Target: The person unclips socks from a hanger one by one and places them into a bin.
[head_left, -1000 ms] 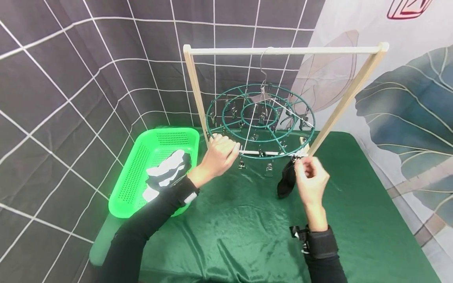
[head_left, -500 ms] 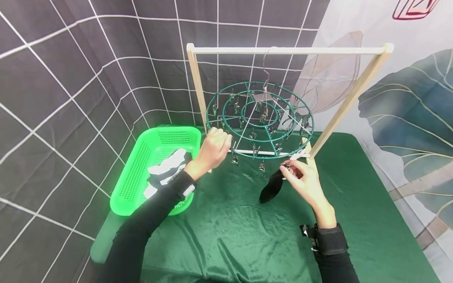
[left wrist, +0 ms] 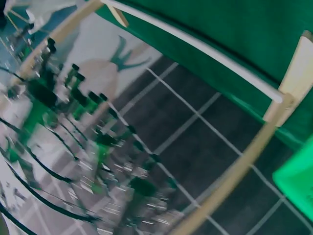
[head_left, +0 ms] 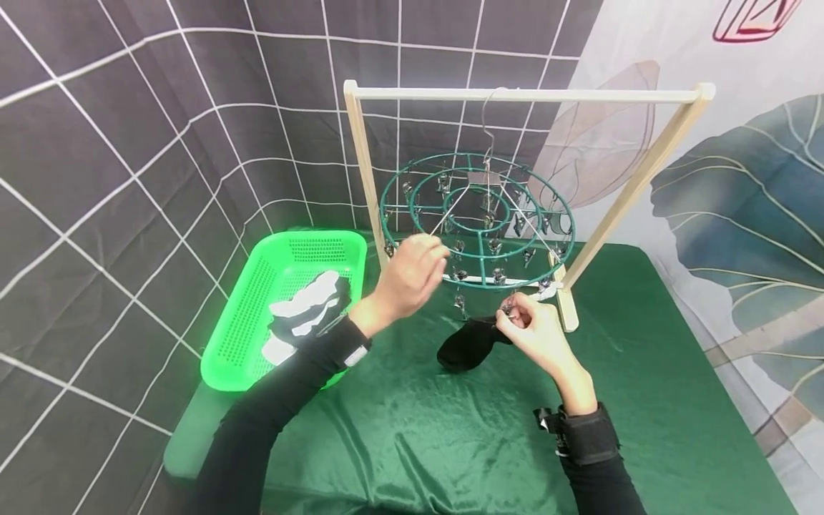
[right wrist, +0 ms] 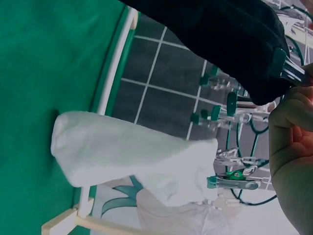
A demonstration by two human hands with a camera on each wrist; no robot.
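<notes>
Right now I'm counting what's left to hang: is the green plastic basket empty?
Not empty. The green plastic basket holds black and white socks.

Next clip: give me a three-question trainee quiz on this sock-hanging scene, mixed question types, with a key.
1. True or false: the right hand pinches a clip at the black sock.
2. What does the left hand touch? A) the green basket B) the round green clip hanger C) the wooden top bar
3. Fill in: the green basket holds black and ____ socks.

Key
1. True: its fingers meet at the clip on the sock's upper end.
2. B: its fingers are at the rim of the round green clip hanger, which hangs from the wooden rack.
3. White.
</notes>
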